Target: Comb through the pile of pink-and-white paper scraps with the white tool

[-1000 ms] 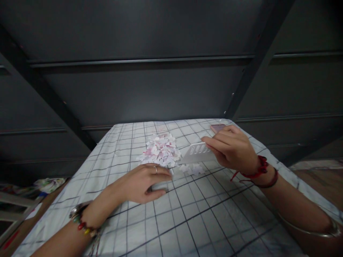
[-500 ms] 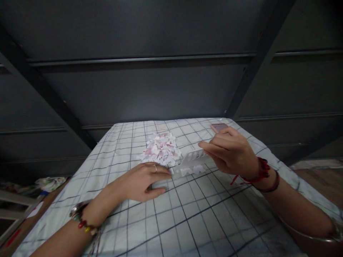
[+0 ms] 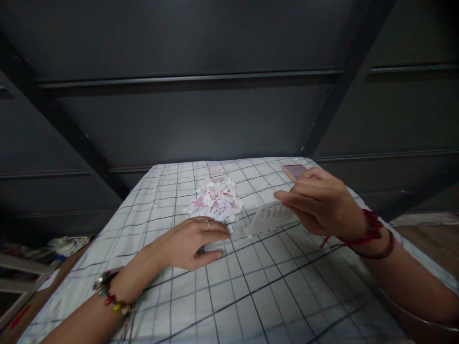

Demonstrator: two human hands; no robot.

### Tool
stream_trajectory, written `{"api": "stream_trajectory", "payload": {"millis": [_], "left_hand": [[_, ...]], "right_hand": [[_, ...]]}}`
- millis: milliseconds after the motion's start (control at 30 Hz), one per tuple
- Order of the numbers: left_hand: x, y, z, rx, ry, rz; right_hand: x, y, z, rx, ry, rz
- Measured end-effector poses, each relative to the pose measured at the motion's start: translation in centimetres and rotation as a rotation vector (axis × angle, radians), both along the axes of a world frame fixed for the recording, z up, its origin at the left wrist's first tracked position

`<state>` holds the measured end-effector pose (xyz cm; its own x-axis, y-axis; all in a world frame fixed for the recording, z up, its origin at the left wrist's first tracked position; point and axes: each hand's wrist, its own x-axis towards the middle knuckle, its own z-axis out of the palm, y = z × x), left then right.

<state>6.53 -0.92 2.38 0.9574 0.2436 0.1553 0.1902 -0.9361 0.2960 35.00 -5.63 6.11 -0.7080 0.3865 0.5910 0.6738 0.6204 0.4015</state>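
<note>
On the checked cloth lies a loose heap of torn white and pinkish paper scraps (image 3: 217, 198). My left hand (image 3: 195, 241) rests flat just in front of the heap, fingers apart, with a small white scrap at its fingertips. My right hand (image 3: 319, 203) pinches the upper right part of a thin white plate with slots (image 3: 270, 217), perhaps plastic. This plate stands tilted on its long edge, right of the heap and apart from it. Its right end is hidden behind my fingers. A faint pale strip between the plate and my left fingertips is too blurred to name.
A pink-edged phone (image 3: 293, 171) lies at the far right of the table, partly behind my right hand. The table's checked cloth (image 3: 229, 306) reaches a dark panelled wall (image 3: 201, 119). A pale wooden frame (image 3: 21, 272) stands low on the left.
My right hand has moved right with the slotted plate, away from the heap. Paper pieces that showed along the plate's lower edge are now mostly out of sight. My left hand has stayed still.
</note>
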Motion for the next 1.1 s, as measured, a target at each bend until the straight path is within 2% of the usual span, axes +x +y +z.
{"api": "stream_trajectory", "payload": {"millis": [167, 433, 767, 1000, 1100], "left_hand": [[-0.14, 0.05, -0.19, 0.005, 0.013, 0.000], [-0.08, 0.05, -0.11, 0.009, 0.019, -0.006], [0.00, -0.08, -0.03, 0.010, 0.010, -0.012], [-0.06, 0.10, -0.15, 0.021, 0.016, -0.029], [-0.05, 0.07, -0.16, 0.026, 0.024, -0.023]], "right_hand": [[0.52, 0.18, 0.23, 0.083, -0.044, -0.098], [0.01, 0.04, 0.14, 0.107, -0.035, -0.108], [-0.21, -0.07, -0.09, -0.007, 0.022, 0.022], [-0.02, 0.02, 0.25, 0.113, 0.013, -0.098], [-0.17, 0.10, 0.20, 0.115, -0.006, -0.125]]}}
